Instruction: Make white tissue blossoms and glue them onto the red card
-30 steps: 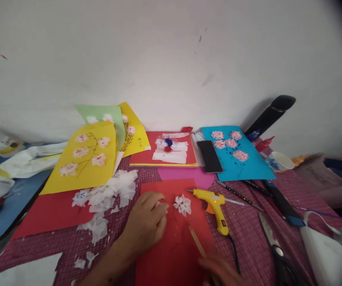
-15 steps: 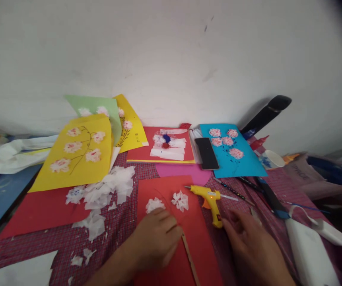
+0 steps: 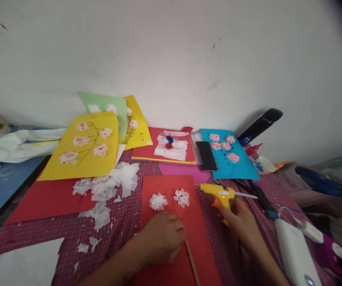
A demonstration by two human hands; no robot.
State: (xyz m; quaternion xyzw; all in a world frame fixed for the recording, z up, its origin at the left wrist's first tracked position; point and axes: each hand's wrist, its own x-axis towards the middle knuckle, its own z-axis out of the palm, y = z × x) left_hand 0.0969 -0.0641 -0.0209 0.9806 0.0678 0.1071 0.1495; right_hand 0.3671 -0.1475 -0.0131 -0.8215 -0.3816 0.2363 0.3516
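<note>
My right hand (image 3: 239,218) is wrapped round the handle of a yellow hot glue gun (image 3: 217,191), whose nozzle points left over the edge of a red sheet (image 3: 201,246). A clear glue stick (image 3: 247,195) sticks out of its back. My left hand (image 3: 166,237) is closed and rests low over the red sheet; what its fingers hold, if anything, is hidden. Just beyond it, two crumpled white paper flowers, one on the left (image 3: 158,201) and one on the right (image 3: 181,197), sit beside a thinly drawn branch. A thin brown strip (image 3: 191,262) runs from near this hand toward me.
White tissue pieces (image 3: 111,182) lie to the left, near yellow flower cards (image 3: 90,147). Behind are a red card stack (image 3: 141,153), a phone (image 3: 206,155) and a blue flower card (image 3: 245,167). A white power bank (image 3: 296,252) lies at right, with a paint bowl (image 3: 265,165) farther back.
My right hand has taken hold of the glue gun and lifted it slightly to the right. My left hand has drawn back a little, uncovering the left paper flower.
</note>
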